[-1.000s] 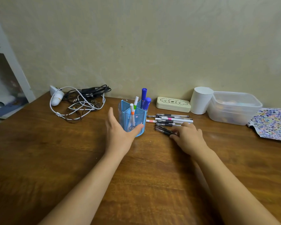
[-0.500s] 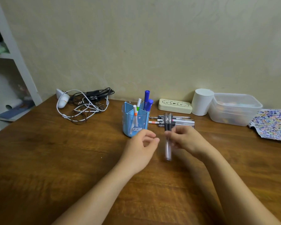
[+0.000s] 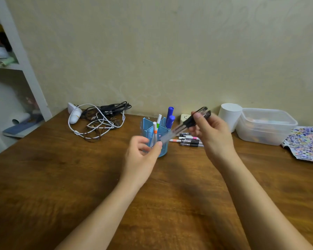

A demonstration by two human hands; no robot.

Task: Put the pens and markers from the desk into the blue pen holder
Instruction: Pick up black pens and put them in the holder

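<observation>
The blue pen holder [image 3: 163, 152] stands mid-desk with two blue markers [image 3: 169, 117] and two white markers [image 3: 154, 129] upright in it. My right hand [image 3: 212, 136] is raised to the holder's right, shut on a small bunch of black pens [image 3: 190, 122]. The bunch is tilted, its blurred clear tips pointing down-left at the holder's rim. My left hand [image 3: 141, 154] hovers just in front of the holder, fingers loosely curled and holding nothing. Several more pens and markers [image 3: 189, 140] lie on the desk behind my right hand.
A tangle of cables with a white charger [image 3: 98, 120] lies at the back left. A white cup [image 3: 229, 114], a clear plastic box [image 3: 266, 127] and a colourful booklet [image 3: 307, 143] stand at the back right. A cream case [image 3: 185, 117] sits behind the pens. A white shelf [image 3: 16, 65] is on the left.
My right hand picked black pens off the desk, lifted them, and tilted them from upright towards the holder. My left hand let go of the holder and drew back in front of it.
</observation>
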